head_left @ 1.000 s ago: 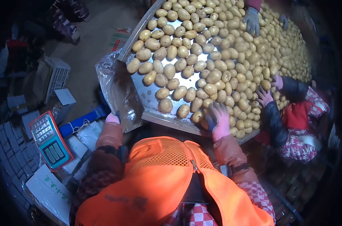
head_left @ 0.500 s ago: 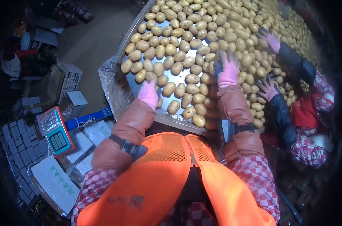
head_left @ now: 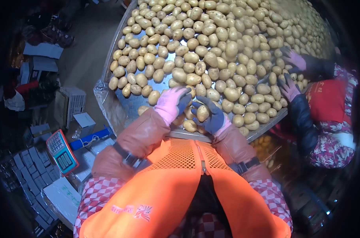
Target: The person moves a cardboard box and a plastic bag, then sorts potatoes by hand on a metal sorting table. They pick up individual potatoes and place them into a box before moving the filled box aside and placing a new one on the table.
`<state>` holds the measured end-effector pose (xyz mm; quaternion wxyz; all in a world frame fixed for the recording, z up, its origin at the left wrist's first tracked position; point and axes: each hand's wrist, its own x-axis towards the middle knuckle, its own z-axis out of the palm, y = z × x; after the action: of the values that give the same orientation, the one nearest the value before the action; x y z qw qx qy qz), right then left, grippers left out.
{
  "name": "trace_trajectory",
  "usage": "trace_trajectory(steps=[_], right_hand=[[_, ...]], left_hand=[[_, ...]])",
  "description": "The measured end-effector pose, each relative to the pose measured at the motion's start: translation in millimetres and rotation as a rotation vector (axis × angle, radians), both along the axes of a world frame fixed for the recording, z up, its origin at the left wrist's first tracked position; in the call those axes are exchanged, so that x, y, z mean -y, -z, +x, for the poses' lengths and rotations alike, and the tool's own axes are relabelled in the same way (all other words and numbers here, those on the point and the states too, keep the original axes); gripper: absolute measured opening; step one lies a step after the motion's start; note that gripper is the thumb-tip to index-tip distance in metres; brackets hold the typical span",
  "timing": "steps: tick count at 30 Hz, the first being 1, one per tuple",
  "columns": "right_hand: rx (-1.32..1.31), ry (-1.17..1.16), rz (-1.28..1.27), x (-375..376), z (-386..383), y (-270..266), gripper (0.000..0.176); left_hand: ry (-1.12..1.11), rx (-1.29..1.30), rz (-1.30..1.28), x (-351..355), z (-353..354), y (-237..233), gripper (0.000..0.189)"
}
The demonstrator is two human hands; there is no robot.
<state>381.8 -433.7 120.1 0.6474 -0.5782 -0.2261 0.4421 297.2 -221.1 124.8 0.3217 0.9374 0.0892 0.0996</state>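
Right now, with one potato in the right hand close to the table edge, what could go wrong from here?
The potato lies in the cupped right hand just above the table's near rim; if the grip is loose, it may drop to the floor. The left hand rests among potatoes by that rim; a sweep could push some over. A co-worker's hand is on the pile nearby, so a wide reach might bump it.

Right hand (head_left: 211,117) curls round a potato (head_left: 203,113) — its underside is buried in the glove. Left hand (head_left: 172,102) lies palm-down, and whatever it covers is out of sight. The potato heap (head_left: 227,39) runs off the top edge, the near rim of the sorting table (head_left: 128,104) vanishes behind both sleeves — and digits on the scale (head_left: 61,152) are too small to read.
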Motion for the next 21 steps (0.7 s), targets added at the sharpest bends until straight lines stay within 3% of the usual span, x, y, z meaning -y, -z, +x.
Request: trace_trajectory(steps=[1, 3, 4, 5, 7, 9, 10, 11, 12, 13, 15, 17, 20, 21], right_hand=[[-0.008, -0.019, -0.001, 4.5, 4.6, 16.7, 0.068], [-0.014, -0.027, -0.006, 21.0, 13.0, 24.9, 0.065], [-0.392, 0.18, -0.133, 27.7, 18.4, 9.5, 0.054], [-0.774, 0.388, -0.255, 35.0, 22.2, 1.6, 0.045], [-0.72, 0.416, -0.183, 60.9, 20.1, 7.7, 0.047], [-0.628, 0.482, -0.268, 70.1, 9.1, -0.9, 0.046], [-0.531, 0.457, -0.185, 72.8, -0.5, 3.2, 0.044], [-0.432, 0.421, -0.1, 74.5, -5.0, 9.0, 0.042], [-0.617, 0.469, -0.112, 66.7, -6.8, 6.0, 0.039], [-0.607, 0.472, -0.113, 58.2, -8.1, 1.4, 0.039], [-0.428, 0.445, -0.134, 43.4, -18.5, -5.4, 0.039], [-0.522, 0.428, -0.088, 43.8, -19.6, -6.3, 0.037], [0.366, 0.059, -0.376, 41.2, -12.9, -12.0, 0.035], [0.372, 0.047, -0.372, 32.5, -12.2, -20.0, 0.035]], left_hand=[[0.015, -0.002, 0.005, -5.9, 0.6, 1.3, 0.041], [0.104, -0.104, 0.276, -31.9, -8.9, 5.0, 0.039], [-0.049, -0.133, 0.267, -51.9, -17.4, 41.5, 0.034], [-0.174, -0.36, 0.238, -62.6, -19.8, 35.1, 0.028], [-0.33, -0.139, 0.4, -50.5, -18.9, 18.5, 0.029], [0.0, 0.033, 0.21, -24.7, 9.2, -22.3, 0.029], [0.204, 0.019, 0.155, -14.3, 20.9, -15.8, 0.032], [0.248, -0.218, 0.23, 1.4, 30.8, -9.7, 0.035], [0.219, -0.325, 0.224, 10.4, 40.1, 10.9, 0.035], [0.187, -0.434, 0.221, 12.0, 49.5, 19.2, 0.035], [0.226, -0.482, 0.217, -0.4, 50.1, 22.4, 0.032], [0.264, -0.536, 0.209, -0.4, 41.7, 16.2, 0.03], [0.153, -0.748, 0.21, 1.8, 39.9, 10.7, 0.022], [0.179, -0.688, 0.187, -4.6, 38.3, 10.8, 0.023]])
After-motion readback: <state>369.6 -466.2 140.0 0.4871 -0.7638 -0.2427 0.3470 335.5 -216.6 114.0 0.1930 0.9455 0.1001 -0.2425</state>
